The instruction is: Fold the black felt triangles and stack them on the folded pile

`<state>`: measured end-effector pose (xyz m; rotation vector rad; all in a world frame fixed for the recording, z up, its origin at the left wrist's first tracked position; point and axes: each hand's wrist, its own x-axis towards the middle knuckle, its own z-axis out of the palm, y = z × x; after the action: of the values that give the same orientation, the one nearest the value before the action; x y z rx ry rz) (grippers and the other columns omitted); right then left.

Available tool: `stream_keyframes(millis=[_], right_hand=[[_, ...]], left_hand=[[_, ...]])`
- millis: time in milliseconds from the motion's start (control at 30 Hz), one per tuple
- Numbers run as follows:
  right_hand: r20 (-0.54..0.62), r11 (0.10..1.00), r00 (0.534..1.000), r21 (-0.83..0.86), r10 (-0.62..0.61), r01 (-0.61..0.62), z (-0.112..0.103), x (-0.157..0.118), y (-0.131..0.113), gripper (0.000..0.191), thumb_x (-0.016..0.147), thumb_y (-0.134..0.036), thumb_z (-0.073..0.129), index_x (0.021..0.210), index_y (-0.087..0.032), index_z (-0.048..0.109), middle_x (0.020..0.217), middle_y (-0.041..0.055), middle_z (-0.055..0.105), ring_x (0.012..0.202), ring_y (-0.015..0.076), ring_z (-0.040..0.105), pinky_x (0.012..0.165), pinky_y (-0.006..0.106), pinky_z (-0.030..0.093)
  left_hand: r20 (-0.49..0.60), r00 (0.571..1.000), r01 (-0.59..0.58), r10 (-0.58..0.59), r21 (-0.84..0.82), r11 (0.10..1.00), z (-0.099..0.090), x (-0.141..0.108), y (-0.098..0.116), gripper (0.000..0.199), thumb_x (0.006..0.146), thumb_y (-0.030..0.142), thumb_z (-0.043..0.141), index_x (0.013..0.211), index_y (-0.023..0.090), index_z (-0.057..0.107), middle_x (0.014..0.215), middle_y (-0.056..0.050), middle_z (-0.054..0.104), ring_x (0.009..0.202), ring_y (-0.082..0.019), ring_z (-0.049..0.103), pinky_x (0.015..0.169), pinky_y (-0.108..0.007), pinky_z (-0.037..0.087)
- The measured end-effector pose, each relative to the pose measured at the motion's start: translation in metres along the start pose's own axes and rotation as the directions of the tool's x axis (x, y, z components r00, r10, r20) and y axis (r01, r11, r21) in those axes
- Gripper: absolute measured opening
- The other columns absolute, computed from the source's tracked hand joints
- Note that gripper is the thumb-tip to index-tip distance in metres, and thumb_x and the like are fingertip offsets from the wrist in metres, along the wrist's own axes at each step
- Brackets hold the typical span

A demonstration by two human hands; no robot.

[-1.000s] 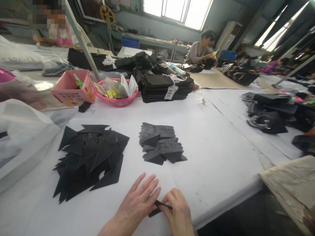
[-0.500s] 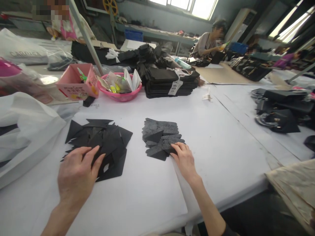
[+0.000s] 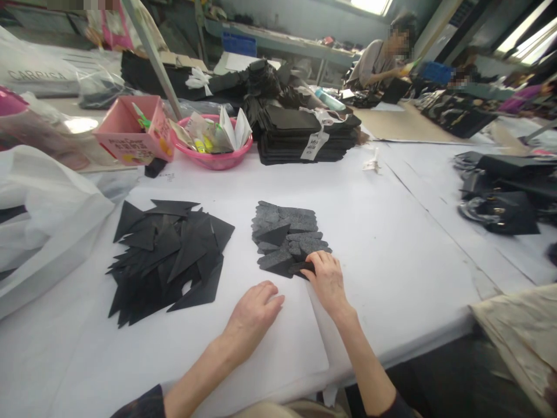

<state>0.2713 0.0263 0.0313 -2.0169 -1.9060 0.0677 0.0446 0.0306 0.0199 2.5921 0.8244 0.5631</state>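
My right hand is pinching a small dark cut piece at the lower right corner of a spread of grey-black pieces. Most of these show a speckled grey face and narrow, pointed ends; one smooth black piece lies across them. Just left of and below that spread, my left hand hovers low over the white table, thumb a little apart from the fingers, with nothing visible in it. A larger heap of black triangular pieces lies farther left, untouched by either hand.
A pink box with scissors, a pink basket of small items and a stack of black panels line the back. White plastic sheeting lies left. Black bags sit far right. A co-worker sits beyond.
My left hand has left the black triangular heap and moved right, towards the grey pieces. My right hand stays at the grey pieces; a dark piece now shows raised at its fingertips.
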Motion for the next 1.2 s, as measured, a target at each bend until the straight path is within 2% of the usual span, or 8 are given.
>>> stream_keyframes(millis=[200, 300, 400, 500, 767, 900, 1033, 1200], right_hand=[[0.008, 0.994, 0.995, 0.055, -0.095, 0.095, -0.002, -0.015, 0.009, 0.043, 0.082, -0.019, 0.074, 0.12, -0.023, 0.054, 0.117, 0.0057, 0.059, 0.117, 0.0247, 0.052, 0.103, 0.044, 0.042], [0.004, 0.992, 0.994, 0.064, -0.112, 0.112, -0.001, -0.027, 0.012, 0.055, 0.082, -0.022, 0.074, 0.131, -0.024, 0.05, 0.136, 0.0087, 0.049, 0.133, 0.0276, 0.041, 0.11, 0.047, 0.04], [-0.045, 0.992, 0.995, 0.089, -0.085, 0.089, 0.006, -0.036, 0.016, 0.055, 0.087, -0.023, 0.067, 0.137, -0.024, 0.045, 0.142, 0.0103, 0.045, 0.138, 0.0284, 0.037, 0.111, 0.049, 0.04], [-0.094, 0.99, 0.993, 0.119, -0.067, 0.078, 0.012, -0.039, 0.02, 0.048, 0.093, -0.023, 0.058, 0.138, -0.023, 0.045, 0.137, 0.0111, 0.05, 0.134, 0.0266, 0.042, 0.109, 0.047, 0.044], [-0.122, 0.988, 0.991, 0.135, -0.056, 0.073, 0.015, -0.038, 0.023, 0.048, 0.091, -0.028, 0.062, 0.137, -0.023, 0.048, 0.133, 0.0116, 0.053, 0.131, 0.0268, 0.046, 0.106, 0.046, 0.047], [-0.139, 0.99, 0.99, 0.127, -0.039, 0.057, 0.018, -0.04, 0.022, 0.047, 0.093, -0.026, 0.058, 0.138, -0.023, 0.046, 0.134, 0.0119, 0.052, 0.131, 0.0255, 0.046, 0.107, 0.045, 0.045], [-0.148, 0.992, 0.988, 0.119, -0.035, 0.053, 0.02, -0.04, 0.023, 0.043, 0.093, -0.029, 0.059, 0.134, -0.021, 0.05, 0.133, 0.0118, 0.053, 0.13, 0.0257, 0.047, 0.107, 0.044, 0.045], [-0.162, 0.992, 0.986, 0.112, -0.031, 0.05, 0.023, -0.04, 0.023, 0.043, 0.094, -0.036, 0.058, 0.134, -0.02, 0.051, 0.133, 0.013, 0.054, 0.128, 0.0269, 0.049, 0.104, 0.045, 0.046]], left_hand=[[0.051, 0.978, 0.207, -0.201, -0.162, 0.965, 0.004, 0.017, 0.007, 0.025, 0.093, 0.012, 0.053, 0.117, 0.015, 0.06, 0.102, -0.009, 0.062, 0.095, -0.025, 0.061, 0.081, -0.038, 0.054], [0.061, 0.938, 0.338, -0.34, -0.363, 0.868, 0.009, 0.023, 0.006, 0.033, 0.093, 0.015, 0.052, 0.126, 0.016, 0.056, 0.106, -0.009, 0.062, 0.083, -0.02, 0.062, 0.078, -0.036, 0.053], [0.249, 0.826, 0.515, -0.505, -0.696, 0.5, 0.018, 0.03, 0.007, 0.043, 0.088, 0.02, 0.058, 0.131, 0.017, 0.051, 0.101, -0.006, 0.063, 0.062, -0.013, 0.059, 0.059, -0.026, 0.051], [0.464, 0.723, 0.592, -0.511, -0.797, 0.115, 0.024, 0.038, 0.013, 0.054, 0.084, 0.029, 0.064, 0.133, 0.013, 0.044, 0.087, -0.004, 0.062, 0.051, -0.012, 0.059, 0.04, -0.02, 0.042], [0.57, 0.628, 0.525, -0.53, -0.813, -0.251, 0.013, 0.052, 0.026, 0.046, 0.087, 0.029, 0.068, 0.122, 0.011, 0.045, 0.1, -0.014, 0.066, 0.069, -0.014, 0.067, 0.056, -0.021, 0.051], [0.602, 0.568, 0.492, -0.561, -0.795, -0.354, 0.011, 0.054, 0.028, 0.038, 0.09, 0.02, 0.064, 0.121, 0.011, 0.046, 0.103, -0.015, 0.066, 0.067, -0.013, 0.067, 0.056, -0.02, 0.05], [0.607, 0.571, 0.45, -0.552, -0.794, -0.408, 0.009, 0.054, 0.032, 0.047, 0.089, 0.018, 0.065, 0.13, 0.012, 0.042, 0.101, -0.014, 0.067, 0.066, -0.014, 0.067, 0.054, -0.02, 0.049], [0.62, 0.675, 0.386, -0.401, -0.759, -0.524, 0.007, 0.057, 0.035, 0.059, 0.084, 0.019, 0.072, 0.135, 0.015, 0.041, 0.103, -0.012, 0.067, 0.07, -0.014, 0.067, 0.057, -0.019, 0.049]])
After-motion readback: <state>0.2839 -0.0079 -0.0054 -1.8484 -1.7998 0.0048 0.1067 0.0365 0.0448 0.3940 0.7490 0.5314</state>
